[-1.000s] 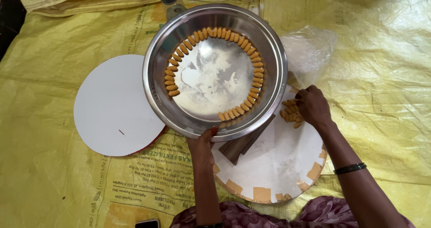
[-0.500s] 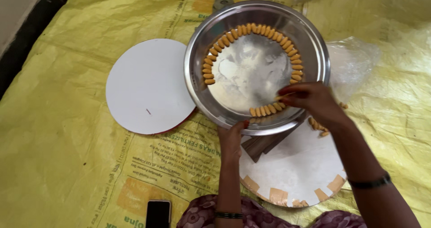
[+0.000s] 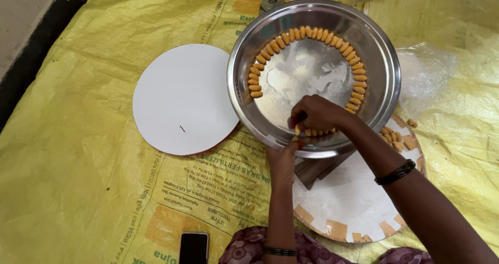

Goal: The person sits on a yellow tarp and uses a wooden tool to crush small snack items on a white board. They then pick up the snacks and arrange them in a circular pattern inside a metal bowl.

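Steel bowl with ring of orange pieces, both hands at near rim

Steel bowl (image 3: 387, 71) sits far and right of centre on the yellow printed sheet (image 3: 78, 165) that covers the floor; its near edge overlaps a round white board with tan tabs (image 3: 348, 207). Inside, small orange pieces (image 3: 312, 34) stand side by side in a ring along the bowl floor; the ring is unbroken on the left, far and right sides, and open at the near left. Bowl floor is dusted with white patches.

Right hand (image 3: 317, 113) reaches in over the near rim, fingertips pinched narrow on an orange piece at the near end of the ring. Left hand (image 3: 283, 160) is at the outside of the near rim, fingers up against the steel; I cannot tell whether its grip closes on anything. A dark wristband (image 3: 397, 172) sits on the right forearm.

Loose orange pieces (image 3: 395, 137) lie on the tabbed board, just right of the right forearm. A plain round white board (image 3: 184, 99) lies left of the bowl, its edge just beside the rim. Clear plastic bag (image 3: 426, 71) lies right of the bowl. A dark phone (image 3: 193, 247) lies at the near edge
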